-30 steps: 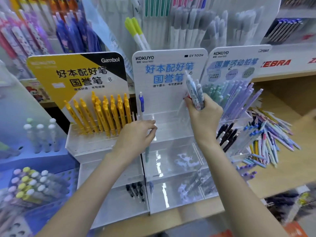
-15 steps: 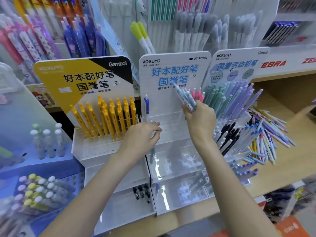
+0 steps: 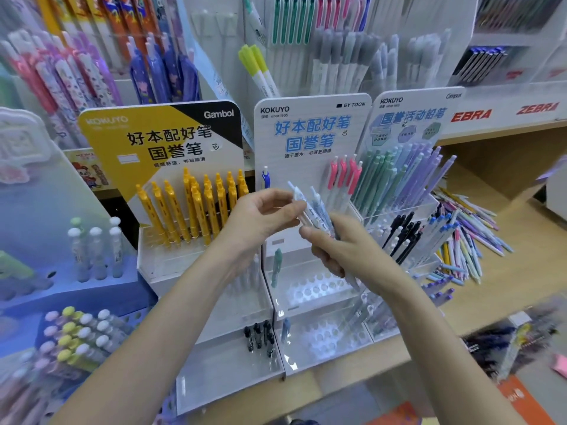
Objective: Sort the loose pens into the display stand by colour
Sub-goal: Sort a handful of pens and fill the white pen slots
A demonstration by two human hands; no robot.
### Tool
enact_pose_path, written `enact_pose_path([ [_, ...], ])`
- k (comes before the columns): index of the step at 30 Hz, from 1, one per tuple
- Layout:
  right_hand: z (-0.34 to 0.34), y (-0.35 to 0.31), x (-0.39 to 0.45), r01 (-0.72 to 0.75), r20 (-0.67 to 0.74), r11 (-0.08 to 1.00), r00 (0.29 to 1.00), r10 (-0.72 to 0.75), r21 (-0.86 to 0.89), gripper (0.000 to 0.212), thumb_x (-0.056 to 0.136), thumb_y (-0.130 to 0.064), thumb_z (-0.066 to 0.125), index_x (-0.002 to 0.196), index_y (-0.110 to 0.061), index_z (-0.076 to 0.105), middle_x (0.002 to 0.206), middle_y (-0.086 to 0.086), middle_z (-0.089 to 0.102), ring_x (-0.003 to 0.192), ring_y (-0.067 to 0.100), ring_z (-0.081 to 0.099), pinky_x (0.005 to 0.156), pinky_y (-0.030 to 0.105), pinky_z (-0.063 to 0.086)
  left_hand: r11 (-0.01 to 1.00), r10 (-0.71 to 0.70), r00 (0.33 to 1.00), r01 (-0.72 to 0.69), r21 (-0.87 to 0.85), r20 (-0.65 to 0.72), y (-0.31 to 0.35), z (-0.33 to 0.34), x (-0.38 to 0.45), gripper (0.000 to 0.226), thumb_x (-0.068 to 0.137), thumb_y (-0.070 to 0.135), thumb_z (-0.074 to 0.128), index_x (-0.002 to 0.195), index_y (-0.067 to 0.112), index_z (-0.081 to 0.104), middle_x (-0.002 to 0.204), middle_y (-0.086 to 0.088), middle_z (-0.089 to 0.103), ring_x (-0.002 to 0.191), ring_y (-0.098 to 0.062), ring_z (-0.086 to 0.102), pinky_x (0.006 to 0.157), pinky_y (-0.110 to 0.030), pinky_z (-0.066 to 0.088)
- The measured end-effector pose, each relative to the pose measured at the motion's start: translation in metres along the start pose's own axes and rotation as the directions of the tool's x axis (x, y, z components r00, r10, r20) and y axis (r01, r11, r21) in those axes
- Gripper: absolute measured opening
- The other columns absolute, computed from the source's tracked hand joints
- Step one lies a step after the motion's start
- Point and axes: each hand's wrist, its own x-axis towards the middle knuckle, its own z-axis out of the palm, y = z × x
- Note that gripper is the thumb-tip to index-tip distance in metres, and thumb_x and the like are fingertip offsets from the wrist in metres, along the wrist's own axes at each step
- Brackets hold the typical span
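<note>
Mid-sort above the middle display stand [image 3: 310, 289]: right hand [image 3: 340, 246] clamped round a bundle of pale blue pens [image 3: 317, 210], left hand [image 3: 260, 219] pinching one pen free, probably next to drop into a matching-colour hole.

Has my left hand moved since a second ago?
Yes. The left hand rose from the clear tray up to the blue pens, beside the white Kokuyo sign.
</note>
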Motion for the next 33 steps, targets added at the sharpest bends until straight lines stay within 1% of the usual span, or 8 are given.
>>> enact_pose_path([
  [5, 0.002, 0.003, -0.008, 0.013, 0.020, 0.997, 1.000, -0.015, 0.077, 0.017, 0.096, -0.026, 0.045, 0.099, -0.013, 0.055, 0.059, 0.009, 0.052, 0.041, 0.016, 0.043, 0.038, 0.024, 0.036, 0.999, -0.019, 0.999, 0.018, 0.032, 0.042, -0.001, -0.003, -0.008, 0.017, 0.071, 0.015, 0.071, 0.088, 0.013, 0.067, 0.081, 0.001, 0.070, 0.081, -0.012, 0.066, 0.077, -0.021, 0.053],
  [10, -0.017, 0.016, -0.015, 0.014, -0.264, 0.988, 0.964, 0.027, 0.152, 0.019, 0.096, -0.014, 0.042, 0.089, -0.003, 0.056, 0.081, 0.014, 0.069, 0.070, 0.024, 0.068, 0.064, 0.028, 0.058, 1.000, -0.009, 0.993, 0.005, -0.030, -0.120, 0.000, -0.006, -0.010, 0.011, 0.083, 0.002, 0.062, 0.087, 0.011, 0.067, 0.089, -0.008, 0.067, 0.081, -0.011, 0.064, 0.072, -0.015, 0.053],
  [14, -0.046, 0.030, -0.038, -0.009, -0.343, 0.998, 0.939, -0.012, -0.062, 0.024, 0.097, -0.021, 0.042, 0.087, -0.013, 0.062, 0.093, 0.009, 0.057, 0.078, 0.019, 0.058, 0.067, 0.019, 0.052, 0.962, 0.071, 0.997, -0.066, 0.265, -0.010, -0.003, -0.002, -0.016, 0.015, 0.089, 0.007, 0.058, 0.097, 0.015, 0.066, 0.090, 0.000, 0.071, 0.081, -0.003, 0.065, 0.067, -0.012, 0.049],
  [18, -0.058, 0.056, -0.069, -0.132, -0.378, 0.985, 0.922, 0.081, -0.111, 0.032, 0.097, -0.029, 0.042, 0.086, -0.010, 0.065, 0.065, 0.013, 0.042, 0.057, 0.020, 0.046, 0.057, 0.029, 0.039, 0.814, 0.159, 0.983, -0.184, 0.550, 0.094, -0.021, 0.013, -0.023, 0.023, 0.095, 0.012, 0.049, 0.106, 0.025, 0.064, 0.085, 0.012, 0.067, 0.082, 0.000, 0.061, 0.070, -0.011, 0.045],
  [22, -0.051, 0.079, -0.087, -0.215, -0.402, 0.959, 0.907, 0.126, -0.184, 0.031, 0.096, -0.019, 0.049, 0.071, -0.007, 0.062, 0.037, -0.005, 0.040, 0.033, 0.007, 0.037, 0.044, 0.021, 0.029, 0.687, 0.202, 0.967, -0.251, 0.682, 0.153, -0.040, 0.030, -0.024, 0.028, 0.097, 0.010, 0.040, 0.113, 0.019, 0.061, 0.084, 0.009, 0.059, 0.073, -0.007, 0.059, 0.066, -0.014, 0.046],
  [25, -0.048, 0.099, -0.095, -0.272, -0.429, 0.869, 0.900, 0.077, -0.414, 0.024, 0.087, -0.014, 0.062, 0.069, -0.001, 0.071, 0.035, -0.009, 0.045, 0.042, 0.000, 0.047, 0.043, 0.017, 0.028, 0.499, 0.100, 0.963, -0.266, 0.825, 0.250, -0.058, 0.039, -0.017, 0.032, 0.096, 0.004, 0.038, 0.117, 0.015, 0.059, 0.096, 0.001, 0.060, 0.080, -0.016, 0.058, 0.072, -0.021, 0.040],
  [30, -0.033, 0.135, -0.102, -0.355, -0.466, 0.827, 0.875, 0.129, -0.436, 0.022, 0.088, -0.011, 0.062, 0.068, -0.008, 0.071, 0.047, -0.013, 0.046, 0.045, 0.006, 0.047, 0.045, 0.018, 0.030, 0.236, -0.163, 0.954, -0.210, 0.949, 0.252, -0.098, 0.042, -0.008, 0.054, 0.089, -0.010, 0.034, 0.130, 0.020, 0.052, 0.125, -0.004, 0.053, 0.114, -0.025, 0.046, 0.088, -0.029, 0.036],
  [33, -0.020, 0.151, -0.098, -0.395, -0.503, 0.791, 0.854, 0.130, -0.468, 0.028, 0.089, -0.014, 0.062, 0.061, -0.014, 0.060, 0.055, 0.002, 0.054, 0.046, 0.006, 0.036, 0.044, 0.023, 0.022, 0.149, -0.212, 0.954, -0.182, 0.972, 0.211, -0.109, 0.039, -0.013, 0.056, 0.090, -0.008, 0.034, 0.134, 0.024, 0.048, 0.134, -0.005, 0.041, 0.117, -0.027, 0.036, 0.091, -0.031, 0.033],
])
